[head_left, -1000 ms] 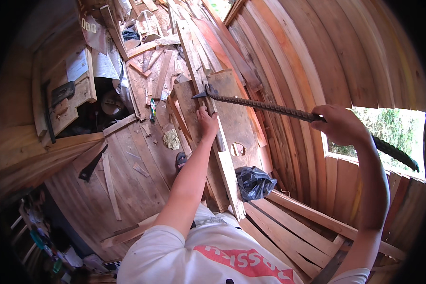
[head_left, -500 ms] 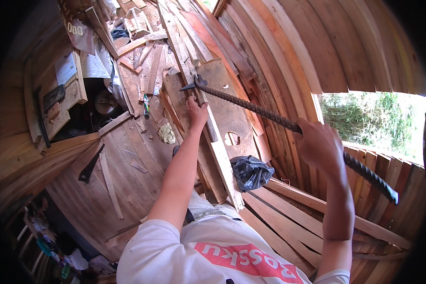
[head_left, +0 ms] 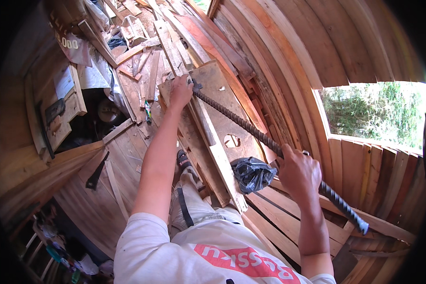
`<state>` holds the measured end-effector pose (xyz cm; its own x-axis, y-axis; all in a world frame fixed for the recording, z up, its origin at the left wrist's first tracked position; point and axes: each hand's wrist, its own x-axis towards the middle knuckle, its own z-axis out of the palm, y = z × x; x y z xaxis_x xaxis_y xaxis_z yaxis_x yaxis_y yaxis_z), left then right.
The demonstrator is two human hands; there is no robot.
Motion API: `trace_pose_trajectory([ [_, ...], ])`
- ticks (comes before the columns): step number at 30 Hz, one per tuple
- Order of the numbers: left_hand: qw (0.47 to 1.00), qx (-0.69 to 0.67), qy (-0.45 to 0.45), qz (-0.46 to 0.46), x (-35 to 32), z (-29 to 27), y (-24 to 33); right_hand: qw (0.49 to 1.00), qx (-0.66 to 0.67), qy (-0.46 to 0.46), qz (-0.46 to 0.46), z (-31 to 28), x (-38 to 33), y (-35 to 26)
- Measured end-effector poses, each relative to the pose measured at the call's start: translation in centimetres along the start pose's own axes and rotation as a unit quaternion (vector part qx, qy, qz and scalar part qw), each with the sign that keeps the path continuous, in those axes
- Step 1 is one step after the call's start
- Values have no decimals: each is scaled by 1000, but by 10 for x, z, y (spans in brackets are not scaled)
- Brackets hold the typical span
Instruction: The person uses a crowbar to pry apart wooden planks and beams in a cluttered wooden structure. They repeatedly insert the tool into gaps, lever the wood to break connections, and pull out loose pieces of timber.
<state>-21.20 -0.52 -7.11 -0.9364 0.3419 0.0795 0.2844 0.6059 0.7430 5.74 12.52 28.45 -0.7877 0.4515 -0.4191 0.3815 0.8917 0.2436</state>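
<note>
My right hand (head_left: 299, 171) grips a long ribbed steel bar (head_left: 244, 124) near its middle. The bar slants from the lower right up to a forked tip at the top edge of a wooden board (head_left: 216, 142). My left hand (head_left: 181, 90) rests on that board's upper end, right beside the bar's tip. The board leans upright against a plywood panel (head_left: 225, 102) with a hole cut in it. My foot in a sandal (head_left: 183, 161) stands just left of the board's lower part.
A black plastic bag (head_left: 252, 173) lies by the board's foot. Loose planks and offcuts (head_left: 149, 52) pile up at the top. A wooden box (head_left: 57, 113) sits at the left, a dark tool (head_left: 97, 171) lies on the plank floor. Curved plank walls with an opening (head_left: 378, 113) close the right.
The right hand has swung the bar's rear end down and to the right, so the bar now slants steeply. The left hand stays at the board's top.
</note>
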Motion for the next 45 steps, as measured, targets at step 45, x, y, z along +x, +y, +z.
trace_pose_trajectory([
  [45, 970, -80, -217, -71, 47, 22, -57, 905, 377, -145, 134, 151, -34, 4],
])
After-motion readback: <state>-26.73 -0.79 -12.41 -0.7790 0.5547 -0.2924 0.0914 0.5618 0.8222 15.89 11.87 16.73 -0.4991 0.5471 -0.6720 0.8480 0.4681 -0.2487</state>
